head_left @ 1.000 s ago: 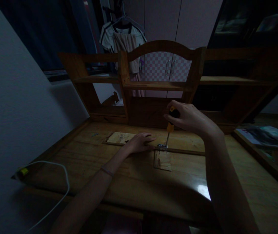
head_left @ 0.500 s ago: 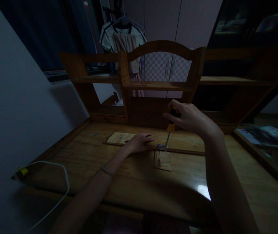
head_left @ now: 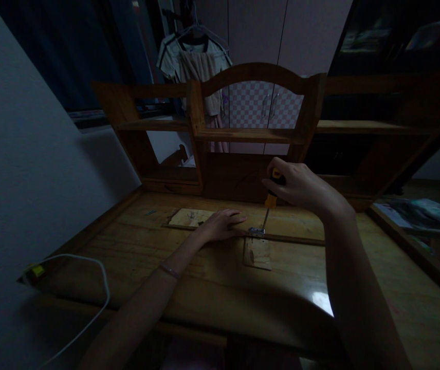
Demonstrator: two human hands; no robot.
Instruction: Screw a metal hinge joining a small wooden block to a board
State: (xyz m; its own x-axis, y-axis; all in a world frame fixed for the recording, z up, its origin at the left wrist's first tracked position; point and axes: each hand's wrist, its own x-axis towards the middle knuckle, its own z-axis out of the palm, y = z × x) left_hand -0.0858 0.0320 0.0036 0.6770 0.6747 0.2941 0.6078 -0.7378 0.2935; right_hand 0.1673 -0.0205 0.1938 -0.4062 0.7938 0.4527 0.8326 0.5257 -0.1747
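My right hand [head_left: 291, 181] is closed around the yellow and black handle of a screwdriver [head_left: 270, 201], held nearly upright. Its shaft runs down to a small metal hinge [head_left: 257, 232], which lies at the edge of a thin wooden board [head_left: 295, 224]. My left hand [head_left: 223, 225] lies flat with fingers stretched out, pressing on the wood just left of the hinge. In front of the hinge sits a small square wooden piece [head_left: 257, 253]. Partly behind my left hand is a pale, worn strip of wood [head_left: 189, 218].
A wooden shelf unit [head_left: 251, 135] rises along the desk's far side. Small metal screws [head_left: 150, 212] lie at the left on the desk [head_left: 127, 257]. A white cable [head_left: 104, 277] and a yellow tape measure [head_left: 37, 271] are at the near left corner. Papers [head_left: 424, 213] lie at the right.
My right hand has shifted very slightly, with the screwdriver handle turned a little in its grip. My left hand stays in place.
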